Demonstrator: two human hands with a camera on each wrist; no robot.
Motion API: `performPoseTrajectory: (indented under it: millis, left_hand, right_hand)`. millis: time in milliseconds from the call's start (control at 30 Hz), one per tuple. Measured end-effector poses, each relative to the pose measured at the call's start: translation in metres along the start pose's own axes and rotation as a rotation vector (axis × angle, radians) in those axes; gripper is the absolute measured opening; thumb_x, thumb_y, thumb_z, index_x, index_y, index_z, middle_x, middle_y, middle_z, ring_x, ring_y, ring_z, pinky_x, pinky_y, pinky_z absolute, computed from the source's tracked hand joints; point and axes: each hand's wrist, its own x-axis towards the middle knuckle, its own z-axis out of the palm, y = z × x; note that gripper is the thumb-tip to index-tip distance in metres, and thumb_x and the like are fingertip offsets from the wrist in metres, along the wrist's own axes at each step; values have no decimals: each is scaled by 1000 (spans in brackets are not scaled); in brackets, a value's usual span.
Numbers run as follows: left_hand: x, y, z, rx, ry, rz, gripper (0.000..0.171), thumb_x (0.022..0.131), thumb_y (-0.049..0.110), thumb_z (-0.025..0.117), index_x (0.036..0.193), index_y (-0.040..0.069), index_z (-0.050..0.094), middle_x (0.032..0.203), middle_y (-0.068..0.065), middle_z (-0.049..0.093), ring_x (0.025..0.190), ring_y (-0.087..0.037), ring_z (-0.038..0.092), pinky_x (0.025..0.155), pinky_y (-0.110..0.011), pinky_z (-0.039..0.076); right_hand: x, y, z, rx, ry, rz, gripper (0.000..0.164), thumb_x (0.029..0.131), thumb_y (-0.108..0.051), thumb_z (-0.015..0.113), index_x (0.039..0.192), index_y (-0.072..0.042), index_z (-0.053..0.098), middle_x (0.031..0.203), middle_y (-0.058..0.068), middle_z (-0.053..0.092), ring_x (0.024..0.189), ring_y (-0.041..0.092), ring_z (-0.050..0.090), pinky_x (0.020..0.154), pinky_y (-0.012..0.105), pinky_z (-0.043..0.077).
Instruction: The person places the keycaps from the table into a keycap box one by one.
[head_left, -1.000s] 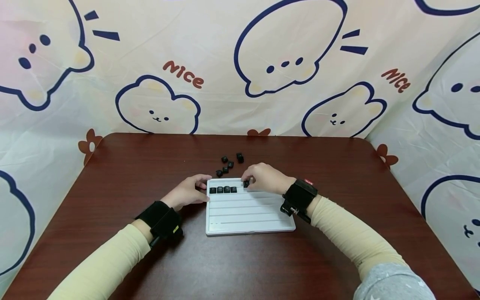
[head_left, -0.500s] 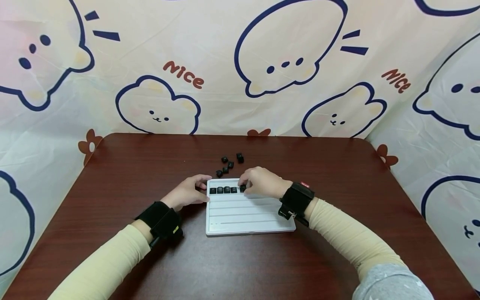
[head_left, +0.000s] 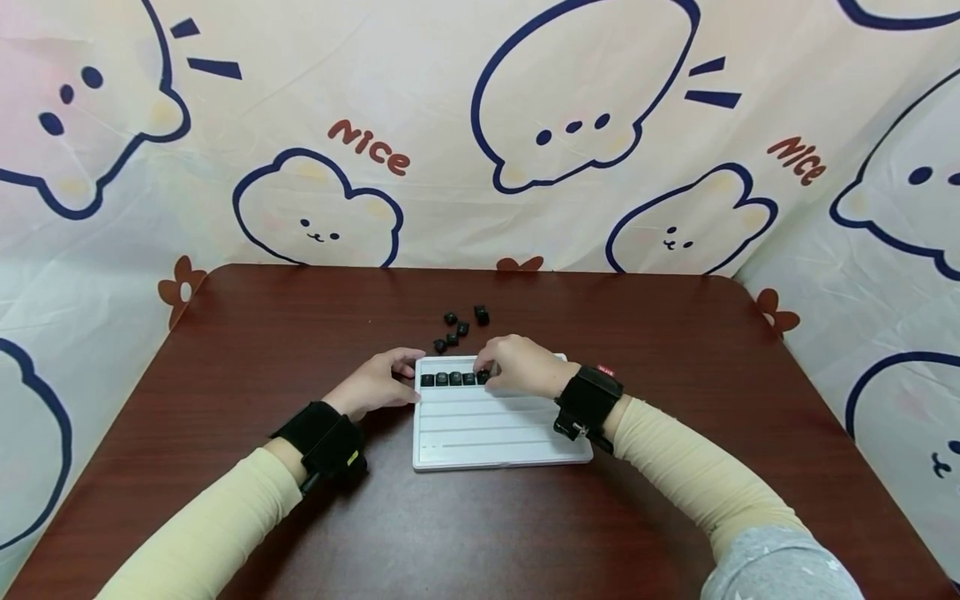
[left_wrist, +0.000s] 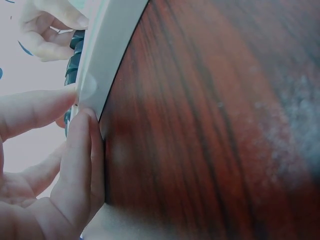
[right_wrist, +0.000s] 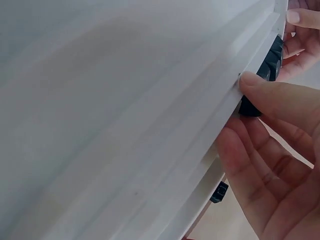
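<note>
A white ridged board (head_left: 487, 429) lies on the table, with a row of black keycaps (head_left: 447, 379) along its top groove. At the end of that row, my right hand (head_left: 528, 367) pinches another black keycap (right_wrist: 249, 107) between thumb and fingers, right beside the last one. My left hand (head_left: 372, 387) grips the board's left edge near the upper corner. In the left wrist view, the fingers of the left hand (left_wrist: 40, 190) lie along the board's side, close to the keycaps.
Beyond the board's far edge, several loose black keycaps (head_left: 452, 339) are scattered on the dark brown table (head_left: 300, 308). A patterned cloth (head_left: 442, 217) hangs behind and at the sides of the table. Each wrist wears a black strap.
My right hand has moved left and slightly down along the top groove, bringing its keycap up to the end of the row. My left hand has stayed at the board's edge.
</note>
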Motion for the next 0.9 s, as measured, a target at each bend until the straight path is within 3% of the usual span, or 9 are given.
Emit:
performPoseTrajectory:
  millis: [700, 900]
  left_hand:
    - [1, 0, -1, 5, 1, 2, 67, 87, -11, 73, 149, 1, 48, 120, -19, 50, 99, -26, 57, 79, -32, 57]
    - [-1, 0, 1, -13, -3, 8, 68, 87, -11, 72, 149, 0, 47, 119, -19, 49, 103, -27, 54, 82, -34, 57]
  right_hand:
    - [-3, 0, -2, -3, 15, 26, 24, 90, -8, 78, 114, -3, 76, 112, 8, 68, 87, 12, 62, 79, 28, 53]
    - [-3, 2, -1, -12, 23, -11, 21, 91, -7, 77, 112, -2, 77, 106, 6, 68, 86, 11, 62, 77, 26, 52]
